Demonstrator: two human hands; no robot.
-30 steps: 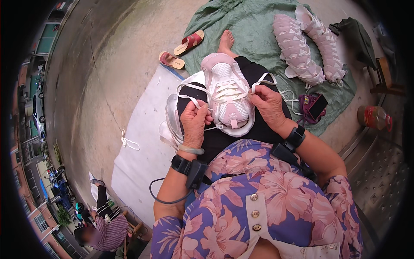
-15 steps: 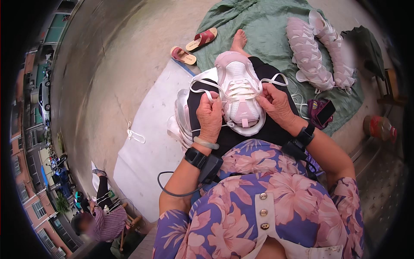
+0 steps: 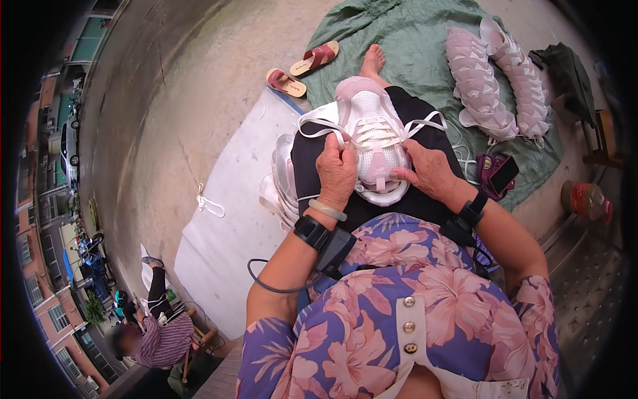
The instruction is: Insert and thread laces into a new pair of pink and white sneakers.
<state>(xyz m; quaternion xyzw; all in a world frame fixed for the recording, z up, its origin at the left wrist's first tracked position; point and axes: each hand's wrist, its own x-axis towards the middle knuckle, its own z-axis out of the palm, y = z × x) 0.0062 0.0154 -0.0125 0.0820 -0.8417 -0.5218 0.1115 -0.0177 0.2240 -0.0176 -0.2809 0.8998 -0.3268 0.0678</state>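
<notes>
A pink and white sneaker [image 3: 369, 106] lies on my lap, its toe pointing away from me. White laces [image 3: 372, 136] cross its tongue, and a loose end loops out on each side. My left hand [image 3: 337, 171] is closed on the lace at the sneaker's left edge, fingertips at the eyelets. On the other side my right hand [image 3: 433, 174] grips the sneaker, its thumb laid across the collar near the pink pull tab and its fingers along the right eyelets. Part of the lace under the right fingers is hidden.
Stacked pink-white shoe uppers [image 3: 475, 80] lie on a green cloth [image 3: 412, 40]. Close to my right knee are a purple pouch [image 3: 487, 174] and a phone [image 3: 503, 174]. More shoe pieces [image 3: 282, 186] sit left of my lap on a white sheet [image 3: 226, 233]. Red sandals [image 3: 314, 58] stand ahead.
My right thumb has moved down from the laces onto the sneaker's collar. My left hand has turned and shifted slightly right, still on the lace. The sneaker has barely moved.
</notes>
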